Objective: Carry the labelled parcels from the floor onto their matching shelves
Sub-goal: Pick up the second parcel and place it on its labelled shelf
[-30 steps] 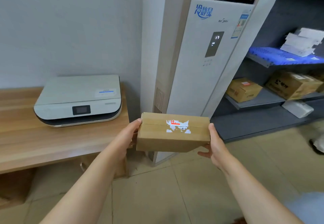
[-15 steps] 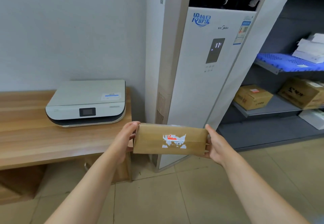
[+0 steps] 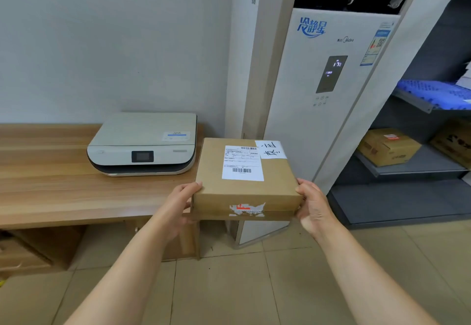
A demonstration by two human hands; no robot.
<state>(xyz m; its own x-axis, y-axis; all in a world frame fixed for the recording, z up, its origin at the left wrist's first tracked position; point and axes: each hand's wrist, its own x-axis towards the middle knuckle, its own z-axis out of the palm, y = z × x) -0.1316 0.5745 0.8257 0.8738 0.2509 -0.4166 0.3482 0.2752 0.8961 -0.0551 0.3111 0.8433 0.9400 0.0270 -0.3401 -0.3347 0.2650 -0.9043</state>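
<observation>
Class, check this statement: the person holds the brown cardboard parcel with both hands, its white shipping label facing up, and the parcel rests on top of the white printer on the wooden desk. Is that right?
One detail is wrong. The brown cardboard parcel does not rest on the white printer; the head view shows it held in the air beside the printer, between the left hand and right hand. The white shipping label does face up, and the printer is on the wooden desk.

Standing against plain pale wall (image 3: 107, 39): wooden desk (image 3: 51, 192) bearing printer (image 3: 142, 144), tall white air conditioner (image 3: 313, 121); beige tiled floor (image 3: 254, 286).

Brown labelled parcel (image 3: 244, 184), top tilted into view, above floor
</observation>
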